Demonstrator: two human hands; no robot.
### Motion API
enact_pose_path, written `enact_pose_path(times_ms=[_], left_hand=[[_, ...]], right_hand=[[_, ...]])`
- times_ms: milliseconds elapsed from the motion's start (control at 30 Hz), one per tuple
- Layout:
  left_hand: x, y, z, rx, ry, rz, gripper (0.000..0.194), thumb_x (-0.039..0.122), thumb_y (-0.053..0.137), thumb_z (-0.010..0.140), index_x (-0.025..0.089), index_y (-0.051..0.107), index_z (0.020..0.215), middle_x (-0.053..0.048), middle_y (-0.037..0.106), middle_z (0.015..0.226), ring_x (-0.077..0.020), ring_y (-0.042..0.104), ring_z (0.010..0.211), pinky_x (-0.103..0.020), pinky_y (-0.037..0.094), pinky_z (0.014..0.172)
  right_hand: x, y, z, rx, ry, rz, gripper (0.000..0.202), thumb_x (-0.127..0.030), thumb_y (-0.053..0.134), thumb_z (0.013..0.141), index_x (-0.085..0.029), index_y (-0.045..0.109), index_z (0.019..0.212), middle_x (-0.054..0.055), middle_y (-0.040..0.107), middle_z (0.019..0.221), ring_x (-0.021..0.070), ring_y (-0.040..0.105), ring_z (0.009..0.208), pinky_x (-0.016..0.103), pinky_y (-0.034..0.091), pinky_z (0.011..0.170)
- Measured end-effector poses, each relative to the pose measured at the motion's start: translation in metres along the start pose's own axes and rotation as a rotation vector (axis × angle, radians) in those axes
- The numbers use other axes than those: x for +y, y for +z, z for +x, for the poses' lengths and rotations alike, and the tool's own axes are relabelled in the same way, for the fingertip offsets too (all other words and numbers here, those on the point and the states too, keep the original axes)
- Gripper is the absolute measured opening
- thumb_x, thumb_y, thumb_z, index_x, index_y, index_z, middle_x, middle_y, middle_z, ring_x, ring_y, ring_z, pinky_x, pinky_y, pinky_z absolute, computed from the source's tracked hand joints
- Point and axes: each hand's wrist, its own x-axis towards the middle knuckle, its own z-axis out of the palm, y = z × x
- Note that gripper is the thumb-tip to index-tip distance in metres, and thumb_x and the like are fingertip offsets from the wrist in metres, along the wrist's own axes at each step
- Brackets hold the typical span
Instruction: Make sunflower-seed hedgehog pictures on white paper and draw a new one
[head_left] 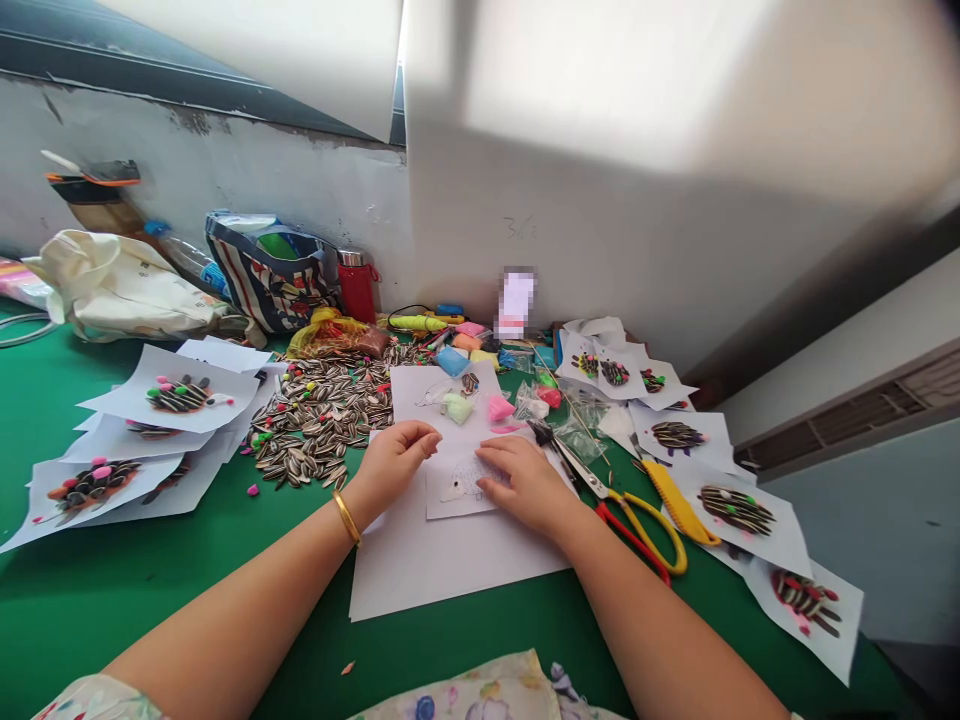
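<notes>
My left hand (394,462), with a gold bangle at the wrist, is closed with thumb and fingertips together above the left edge of a small paper. Whether anything sits in that pinch is too small to tell. Resting flat on the small paper with the hedgehog drawing (459,490), my right hand (525,482) has its fingers apart and covers part of the drawing. Beneath lies a larger white sheet (420,580). Just beyond my hands are another sheet with a drawing (409,395), a pale green clay lump (456,407) and a pink clay lump (500,408).
Sunflower seeds (322,425) are heaped left of my hands. Papers with seed hedgehogs lie left (180,395) and right (739,510). Scissors (600,485) and a yellow cutter (675,500) lie by my right forearm. Bags and a red bottle (357,288) stand against the wall.
</notes>
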Motion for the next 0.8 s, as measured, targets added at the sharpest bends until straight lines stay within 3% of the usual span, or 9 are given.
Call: enact_pose_path(times_ms=[133, 233, 333, 533, 700, 800], left_hand=[[0.0, -0.002, 0.0, 0.022, 0.015, 0.054, 0.039, 0.053, 0.05, 0.087, 0.018, 0.063, 0.073, -0.001, 0.063, 0.067, -0.0162, 0.057, 0.065, -0.027, 0.044, 0.064], [0.001, -0.003, 0.001, 0.029, 0.029, 0.088, 0.038, 0.053, 0.055, 0.084, 0.019, 0.061, 0.07, 0.0, 0.061, 0.065, -0.0156, 0.055, 0.063, -0.027, 0.043, 0.06], [0.0, -0.003, 0.002, -0.001, 0.044, 0.104, 0.031, 0.049, 0.061, 0.08, 0.019, 0.064, 0.076, -0.001, 0.065, 0.071, -0.0165, 0.057, 0.067, -0.027, 0.045, 0.063], [-0.003, -0.008, 0.003, -0.121, 0.062, 0.258, 0.036, 0.048, 0.049, 0.09, 0.019, 0.063, 0.073, -0.001, 0.065, 0.069, -0.0175, 0.059, 0.068, -0.028, 0.043, 0.064], [0.002, -0.017, 0.003, -0.204, 0.068, 0.37, 0.022, 0.042, 0.062, 0.082, 0.021, 0.066, 0.08, -0.003, 0.069, 0.083, -0.0194, 0.061, 0.077, -0.029, 0.044, 0.069], [0.006, -0.022, 0.002, -0.258, 0.076, 0.439, 0.026, 0.043, 0.055, 0.087, 0.021, 0.068, 0.081, -0.004, 0.07, 0.083, -0.0202, 0.06, 0.078, -0.029, 0.043, 0.069]], right_hand=[[-0.008, -0.003, -0.002, -0.155, 0.014, -0.064, 0.079, -0.055, 0.072, 0.078, -0.022, 0.046, 0.145, 0.011, 0.046, 0.15, 0.0301, 0.038, 0.138, 0.051, 0.026, 0.115], [-0.012, -0.001, -0.003, -0.204, 0.029, -0.102, 0.092, -0.06, 0.072, 0.075, -0.023, 0.036, 0.151, 0.012, 0.035, 0.156, 0.0308, 0.03, 0.144, 0.054, 0.021, 0.117], [-0.016, 0.003, -0.004, -0.198, 0.066, -0.123, 0.091, -0.061, 0.069, 0.077, -0.023, 0.034, 0.152, 0.011, 0.032, 0.158, 0.0305, 0.026, 0.146, 0.055, 0.019, 0.116], [-0.019, 0.006, -0.003, -0.201, 0.104, -0.122, 0.09, -0.059, 0.07, 0.077, -0.024, 0.035, 0.151, 0.011, 0.031, 0.159, 0.0315, 0.025, 0.146, 0.056, 0.019, 0.116], [-0.017, 0.006, -0.002, -0.208, 0.104, -0.118, 0.089, -0.06, 0.07, 0.076, -0.025, 0.036, 0.151, 0.011, 0.03, 0.159, 0.0313, 0.025, 0.146, 0.056, 0.018, 0.117], [-0.017, 0.007, -0.002, -0.206, 0.103, -0.121, 0.089, -0.061, 0.07, 0.077, -0.024, 0.037, 0.15, 0.011, 0.03, 0.159, 0.0309, 0.025, 0.146, 0.056, 0.018, 0.116]])
